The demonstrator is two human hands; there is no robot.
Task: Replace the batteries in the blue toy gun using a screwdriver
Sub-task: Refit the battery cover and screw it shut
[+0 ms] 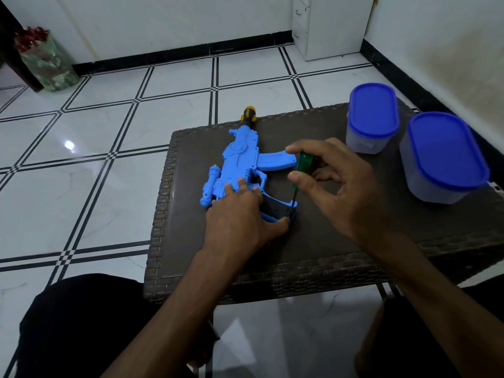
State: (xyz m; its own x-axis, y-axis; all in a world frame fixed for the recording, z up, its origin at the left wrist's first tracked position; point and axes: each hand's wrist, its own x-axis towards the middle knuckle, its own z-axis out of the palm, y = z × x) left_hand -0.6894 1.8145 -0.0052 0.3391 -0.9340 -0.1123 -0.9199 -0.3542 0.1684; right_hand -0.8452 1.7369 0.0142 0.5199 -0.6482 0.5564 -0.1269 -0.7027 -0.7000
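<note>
Dark wicker-topped bench (354, 241) on a white tiled floor (81, 159). Two lidded containers with blue lids sit at its right side: the bigger one (444, 156) nearer, the smaller (372, 118) behind it. Contents not visible.

Blue toy gun (240, 156) lies flat on the bench, left of centre, yellow-and-black muzzle overhanging the far edge, grip end toward the person.

Left hand (240, 214) presses down on the rear of the gun, fingers spread fairly straight over the body, thumb out along the grip's lower edge. It's pinning the gun, not wrapping it.

Right hand (332, 181) pinches the green handle of a screwdriver (300, 173) between thumb and fingertips, remaining fingers loosely fanned. Shaft runs down to the dark panel on the grip, tip at or just on it; can't see a screw head.

Read: early stage. Cover looks still on, so this is probably the unscrewing. No batteries in sight, old or new. Left: remove cover, swap cells, refit, retighten.
</note>
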